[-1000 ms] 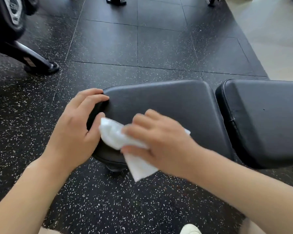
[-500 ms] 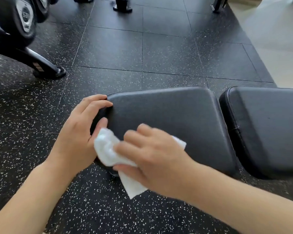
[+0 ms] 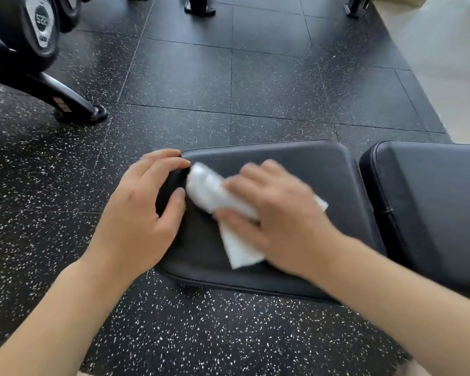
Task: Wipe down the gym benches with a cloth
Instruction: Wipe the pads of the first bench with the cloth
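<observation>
1. Right hand [image 3: 280, 221] presses the white cloth [image 3: 215, 196] flat on the seat pad [image 3: 296, 169], fingers curled over the bunched far-left end. Hand is motion-blurred, so I read this as mid-stroke.
2. Left hand [image 3: 139, 213] grips the pad's left end, fingers over the far corner, thumb on the left edge. Bracing, not wiping.
3. Cloth location: left half of the seat pad's top face, wadded end just beside the left hand's thumb, loose tail trailing toward the near edge.
4. Handling, my read: the cloth is thin, light and limp, so it will bunch rather than slide. Hold it under a spread palm, not a pinch. The pad looks like smooth vinyl over foam: gives a little, low friction.
5. Back pad [image 3: 429, 202] on the right is separated from the seat pad by a gap, with no hand on it. Seam and gap likely need a folded edge.
6. Versus 0.5 s ago: the cloth sat at the near-left corner with its tail hanging off the edge. Now it's further in on top, tail on the pad. Left hand unchanged.
</observation>
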### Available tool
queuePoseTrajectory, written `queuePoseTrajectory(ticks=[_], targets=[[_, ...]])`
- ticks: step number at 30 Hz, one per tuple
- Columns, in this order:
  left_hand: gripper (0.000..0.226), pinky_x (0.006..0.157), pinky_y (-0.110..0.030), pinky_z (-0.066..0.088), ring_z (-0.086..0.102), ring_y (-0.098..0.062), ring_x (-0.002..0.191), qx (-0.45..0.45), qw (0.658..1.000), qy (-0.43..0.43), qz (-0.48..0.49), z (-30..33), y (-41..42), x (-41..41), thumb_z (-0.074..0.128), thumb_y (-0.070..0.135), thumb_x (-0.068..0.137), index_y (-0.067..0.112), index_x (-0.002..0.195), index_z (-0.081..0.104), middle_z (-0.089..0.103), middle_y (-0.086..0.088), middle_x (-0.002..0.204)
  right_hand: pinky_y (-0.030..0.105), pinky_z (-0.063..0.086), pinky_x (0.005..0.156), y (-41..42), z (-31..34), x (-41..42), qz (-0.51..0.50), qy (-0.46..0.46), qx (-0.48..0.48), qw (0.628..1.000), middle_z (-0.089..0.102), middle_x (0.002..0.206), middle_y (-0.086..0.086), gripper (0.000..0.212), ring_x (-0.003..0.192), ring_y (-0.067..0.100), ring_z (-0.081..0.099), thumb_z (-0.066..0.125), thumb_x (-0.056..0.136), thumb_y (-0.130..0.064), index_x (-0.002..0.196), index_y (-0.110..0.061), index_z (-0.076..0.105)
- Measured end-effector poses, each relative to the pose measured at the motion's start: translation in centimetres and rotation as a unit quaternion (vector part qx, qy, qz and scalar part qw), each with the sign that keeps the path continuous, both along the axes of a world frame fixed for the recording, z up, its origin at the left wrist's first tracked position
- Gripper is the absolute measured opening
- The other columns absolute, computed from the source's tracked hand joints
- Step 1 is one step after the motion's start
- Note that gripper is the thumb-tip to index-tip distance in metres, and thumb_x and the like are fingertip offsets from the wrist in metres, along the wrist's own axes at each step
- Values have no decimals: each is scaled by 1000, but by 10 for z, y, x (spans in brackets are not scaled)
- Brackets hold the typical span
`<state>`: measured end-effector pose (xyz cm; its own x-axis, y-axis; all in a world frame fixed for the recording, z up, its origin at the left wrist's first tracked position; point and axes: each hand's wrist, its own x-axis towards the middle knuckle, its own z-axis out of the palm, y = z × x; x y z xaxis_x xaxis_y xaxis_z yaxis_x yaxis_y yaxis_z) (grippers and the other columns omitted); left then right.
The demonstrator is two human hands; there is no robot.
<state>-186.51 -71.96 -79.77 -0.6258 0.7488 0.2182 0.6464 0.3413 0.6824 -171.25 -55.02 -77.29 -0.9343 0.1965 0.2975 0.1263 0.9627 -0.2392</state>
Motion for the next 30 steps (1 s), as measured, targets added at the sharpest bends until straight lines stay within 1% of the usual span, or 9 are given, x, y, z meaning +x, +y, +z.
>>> queuePoseTrajectory(ticks=[3, 4, 6, 9, 14, 16, 22, 26, 30], targets=[[50, 115, -30, 34, 47, -15, 139, -30, 999, 18, 37, 0, 12, 6, 47, 27, 93, 23, 142, 57, 53, 9, 151, 38, 41, 69, -7, -2, 1, 87, -9, -25, 996, 59, 91, 0, 40, 83, 25, 48, 57, 100, -52, 104, -14, 70], [51, 113, -31, 36, 48, -17, 138, -46, 997, 35, 52, 1, 17, 8, 47, 29, 94, 24, 144, 56, 54, 7, 150, 39, 43, 72, 9, -2, -1, 61, -3, -21, 998, 60, 92, 0, 41, 86, 25, 51, 58, 99, -53, 103, -15, 71], [52, 109, -42, 42, 51, -25, 133, -95, 989, 76, 80, 5, 31, 14, 46, 36, 96, 20, 145, 54, 57, 1, 148, 42, 45, 79, 59, -1, 2, -63, 18, -23, 998, 60, 96, -2, 40, 93, 25, 53, 59, 99, -55, 107, -17, 70], [55, 105, -50, 47, 54, -31, 128, -158, 977, 101, 104, 11, 44, 19, 47, 42, 98, 14, 145, 54, 58, -6, 145, 42, 44, 79, 119, -3, 24, -215, 40, -81, 972, 57, 96, -4, 35, 95, 27, 51, 57, 101, -55, 110, -22, 67], [54, 106, -49, 45, 54, -31, 128, -194, 973, 79, 99, 21, 44, 17, 49, 41, 98, 13, 145, 54, 57, -6, 145, 41, 42, 75, 89, -2, 31, -311, 13, -84, 947, 58, 96, 1, 31, 87, 26, 45, 56, 103, -45, 115, -19, 68], [56, 105, -49, 45, 53, -32, 128, -228, 967, 69, 91, 27, 46, 16, 47, 41, 99, 13, 147, 52, 55, -8, 146, 46, 44, 76, 67, 7, 29, -307, -13, -84, 948, 58, 95, 2, 30, 84, 26, 44, 57, 102, -41, 116, -17, 68], [52, 95, -50, 46, 54, -32, 121, -297, 952, 29, 73, 43, 64, 7, 52, 39, 99, 15, 145, 54, 60, -6, 139, 49, 48, 77, 41, 39, 50, -192, -133, -125, 964, 56, 97, 3, 26, 84, 28, 47, 66, 101, -33, 119, -14, 67], [45, 94, -47, 46, 58, -29, 113, -302, 948, 6, 97, 42, 77, 4, 47, 41, 100, 18, 137, 60, 65, -2, 127, 49, 45, 81, 95, 42, 65, -251, -148, -145, 946, 53, 97, 1, 27, 87, 29, 45, 59, 102, -40, 116, -19, 66], [46, 95, -45, 47, 59, -26, 109, -280, 951, 14, 127, 32, 77, 5, 43, 43, 97, 20, 131, 63, 64, 1, 121, 47, 43, 78, 131, 27, 29, -261, -121, -163, 944, 50, 95, -2, 31, 84, 25, 40, 54, 99, -48, 112, -22, 66]])
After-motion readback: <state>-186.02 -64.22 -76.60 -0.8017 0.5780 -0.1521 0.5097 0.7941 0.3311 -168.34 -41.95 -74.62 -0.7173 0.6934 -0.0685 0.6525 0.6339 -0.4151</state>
